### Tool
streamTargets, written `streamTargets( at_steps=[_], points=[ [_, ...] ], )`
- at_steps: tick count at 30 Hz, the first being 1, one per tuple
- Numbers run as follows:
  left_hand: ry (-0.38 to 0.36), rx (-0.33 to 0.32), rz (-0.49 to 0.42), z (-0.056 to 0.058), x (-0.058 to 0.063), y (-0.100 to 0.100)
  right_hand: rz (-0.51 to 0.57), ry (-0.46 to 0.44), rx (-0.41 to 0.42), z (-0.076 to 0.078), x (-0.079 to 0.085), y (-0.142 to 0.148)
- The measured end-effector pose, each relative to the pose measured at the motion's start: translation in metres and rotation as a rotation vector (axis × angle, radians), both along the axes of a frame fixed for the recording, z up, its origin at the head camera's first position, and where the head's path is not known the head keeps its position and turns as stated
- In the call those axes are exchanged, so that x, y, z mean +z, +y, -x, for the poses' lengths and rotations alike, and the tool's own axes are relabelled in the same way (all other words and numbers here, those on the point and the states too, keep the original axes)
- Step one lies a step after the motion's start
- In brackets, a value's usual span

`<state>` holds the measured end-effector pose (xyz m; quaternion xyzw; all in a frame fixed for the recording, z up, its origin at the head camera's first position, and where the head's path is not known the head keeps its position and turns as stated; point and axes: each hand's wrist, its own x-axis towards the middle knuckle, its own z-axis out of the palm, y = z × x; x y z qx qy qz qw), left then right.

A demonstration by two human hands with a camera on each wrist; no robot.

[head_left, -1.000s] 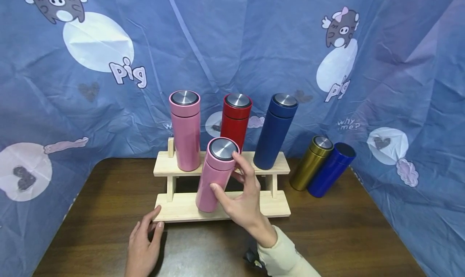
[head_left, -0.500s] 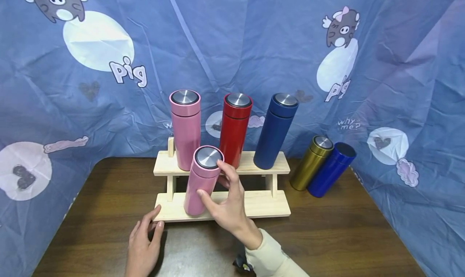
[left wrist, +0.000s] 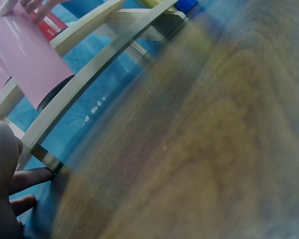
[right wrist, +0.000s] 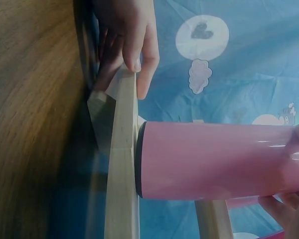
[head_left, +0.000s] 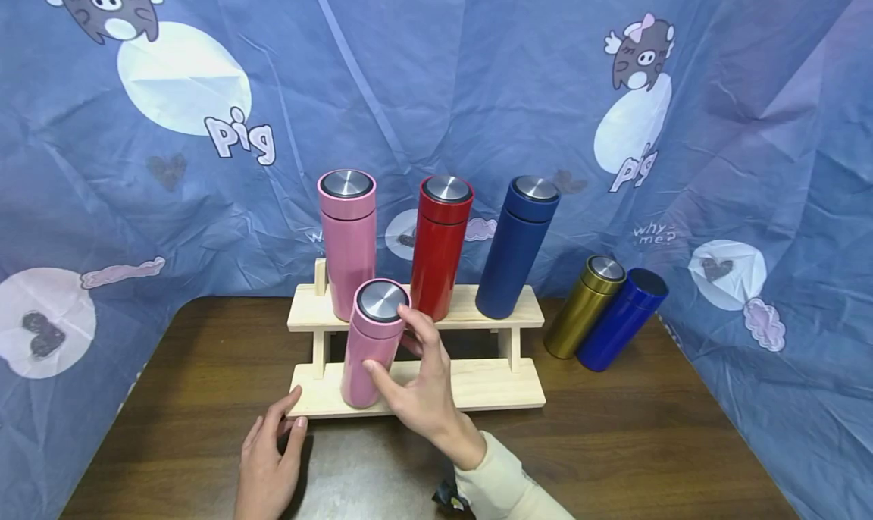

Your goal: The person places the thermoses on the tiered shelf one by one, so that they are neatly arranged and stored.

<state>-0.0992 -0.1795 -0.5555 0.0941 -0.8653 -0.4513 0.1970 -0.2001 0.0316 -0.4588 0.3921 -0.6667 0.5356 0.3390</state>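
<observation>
My right hand point(head_left: 424, 395) grips a pink thermos bottle point(head_left: 368, 353) with a steel-topped lid. The bottle stands upright on the lower board of a two-tier wooden rack point(head_left: 487, 383), left of the middle. In the right wrist view, the dark base of the pink thermos bottle point(right wrist: 204, 159) meets the board. My left hand point(head_left: 269, 455) holds the left end of that lower board between thumb and fingers. On the upper board stand another pink bottle point(head_left: 351, 262), a red bottle point(head_left: 439, 262) and a dark blue bottle point(head_left: 514, 255).
A gold bottle point(head_left: 583, 315) and a bright blue bottle point(head_left: 617, 327) stand side by side on the brown wooden table point(head_left: 634, 444), right of the rack. Behind everything hangs a blue patterned cloth point(head_left: 436, 73). A small black object point(head_left: 450, 497) shows by the right sleeve.
My right hand has moved the pink thermos bottle leftward along the lower board, slightly toward the front. The red bottle behind is now less covered. My left hand stays in place.
</observation>
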Motion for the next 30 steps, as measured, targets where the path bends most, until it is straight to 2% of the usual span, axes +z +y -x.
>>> streamTargets(
  at_steps=[12,30],
  points=[
    [0.029,0.000,-0.002,-0.0007,-0.0018,-0.0002,-0.107,-0.029,0.046,0.0033,0.0053,-0.0059],
    [0.007,-0.003,0.002,-0.0003,-0.0011,0.0000,-0.233,-0.009,-0.015,0.0046,0.0073,-0.0054]
  ],
)
